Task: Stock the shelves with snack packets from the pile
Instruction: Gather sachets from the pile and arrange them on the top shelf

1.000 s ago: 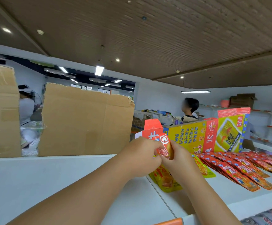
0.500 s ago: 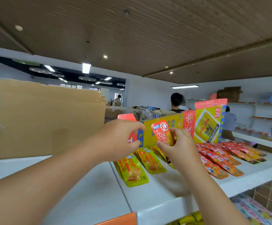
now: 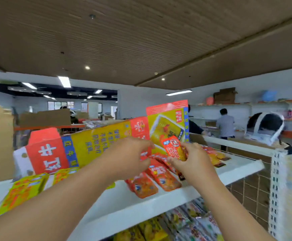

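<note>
The premises are identified as a retail shop. Near, white gondola shelving with a perforated upright is seen, and red snack packets are laid on it in rows. Far right, wall shelves bearing goods and cardboard boxes are noted, with a person standing at them.

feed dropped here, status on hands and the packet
Right hand pinches red packet, held above the shelf. Left hand open beside it, holding nothing. Row of red packets lies below; printed carton stands behind.
</note>
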A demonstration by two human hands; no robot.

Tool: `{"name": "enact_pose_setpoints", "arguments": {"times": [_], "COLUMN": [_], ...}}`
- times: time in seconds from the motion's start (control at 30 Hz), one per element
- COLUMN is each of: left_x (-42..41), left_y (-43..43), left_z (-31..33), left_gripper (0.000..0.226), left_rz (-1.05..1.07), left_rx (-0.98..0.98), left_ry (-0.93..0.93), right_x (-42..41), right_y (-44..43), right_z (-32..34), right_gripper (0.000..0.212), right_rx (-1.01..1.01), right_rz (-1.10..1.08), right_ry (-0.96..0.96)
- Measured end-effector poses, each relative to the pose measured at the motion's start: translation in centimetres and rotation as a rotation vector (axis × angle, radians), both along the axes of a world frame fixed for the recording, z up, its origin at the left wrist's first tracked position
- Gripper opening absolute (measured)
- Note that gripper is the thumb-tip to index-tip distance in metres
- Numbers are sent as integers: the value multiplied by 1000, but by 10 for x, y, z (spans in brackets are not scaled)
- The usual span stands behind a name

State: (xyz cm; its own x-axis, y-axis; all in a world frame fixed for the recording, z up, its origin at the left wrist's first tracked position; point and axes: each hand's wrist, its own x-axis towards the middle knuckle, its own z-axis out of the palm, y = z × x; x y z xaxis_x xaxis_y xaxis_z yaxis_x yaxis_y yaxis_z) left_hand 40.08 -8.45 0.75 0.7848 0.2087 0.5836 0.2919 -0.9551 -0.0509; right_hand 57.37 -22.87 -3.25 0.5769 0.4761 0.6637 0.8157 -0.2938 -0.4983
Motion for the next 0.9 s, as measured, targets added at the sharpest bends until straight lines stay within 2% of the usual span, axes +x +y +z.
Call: {"name": "enact_pose_setpoints", "arguments": {"times": [0.2,0.4,0.6,0.67,0.77,0.9], "left_x": [70,83,82,89,108,143], "left_y": [-25,-18,-8,-11,-19,-28], "left_z": [-22,-42,-53,-47,-32,-18], "left_gripper": [46,41,33,34,37,34], "left_rz": [79,185,249,232,193,105], "left_rx": [-67,-201,-306,-271,-212,-280], "left_ry": [18,-71,-181,-166,-115,-127], "right_x": [77,105,120,127,145,176], "right_y": [-19,-7,8,9,6,-2], "right_z": [-16,-23,-25,-24,-19,-13], "right_gripper": [65,69,84,77,53,46], "right_rx": [-85,-137,-150,-161,-153,-113], "right_rz": [47,140,169,170,147,86], "right_ry": [58,66,67,73,78,104]}}
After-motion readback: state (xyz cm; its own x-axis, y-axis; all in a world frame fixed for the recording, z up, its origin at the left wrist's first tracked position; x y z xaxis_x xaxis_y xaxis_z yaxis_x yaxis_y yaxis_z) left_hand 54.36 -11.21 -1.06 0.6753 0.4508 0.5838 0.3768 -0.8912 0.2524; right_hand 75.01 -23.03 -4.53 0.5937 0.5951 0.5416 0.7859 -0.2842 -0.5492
